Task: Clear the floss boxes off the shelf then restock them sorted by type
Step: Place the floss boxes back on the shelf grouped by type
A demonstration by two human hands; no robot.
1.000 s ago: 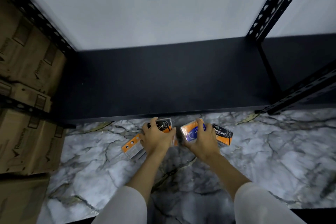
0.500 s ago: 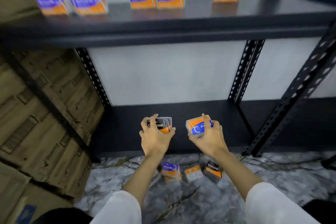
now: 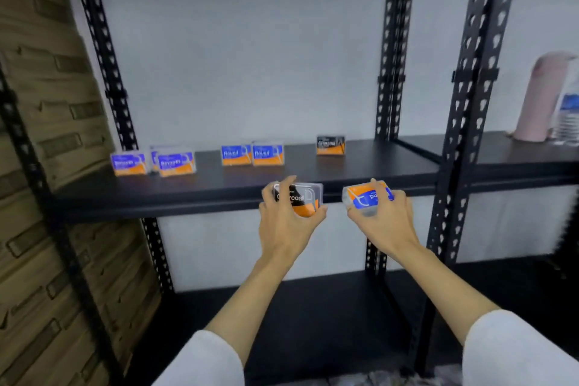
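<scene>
**Hands, two floss boxes held at shelf edge**

Left hand (image 3: 286, 222): grips black-and-orange Charcoal floss box (image 3: 299, 199). Right hand (image 3: 383, 222): grips blue-and-orange floss box (image 3: 368, 199), tilted. Both held just before the front edge of the black shelf (image 3: 391, 166). On shelf: Smooth boxes (image 3: 175, 163) at left, two Round boxes (image 3: 252, 154) touching at middle, one Charcoal box (image 3: 330, 145) right of them. Right bay: pink flask (image 3: 540, 97), water bottle (image 3: 568, 116). Cardboard cartons (image 3: 47, 166) at left.

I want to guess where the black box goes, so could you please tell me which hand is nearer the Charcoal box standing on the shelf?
Right, narrowly. The right hand is below and slightly right of the Charcoal box on the shelf; the left hand is below and further left.
</scene>
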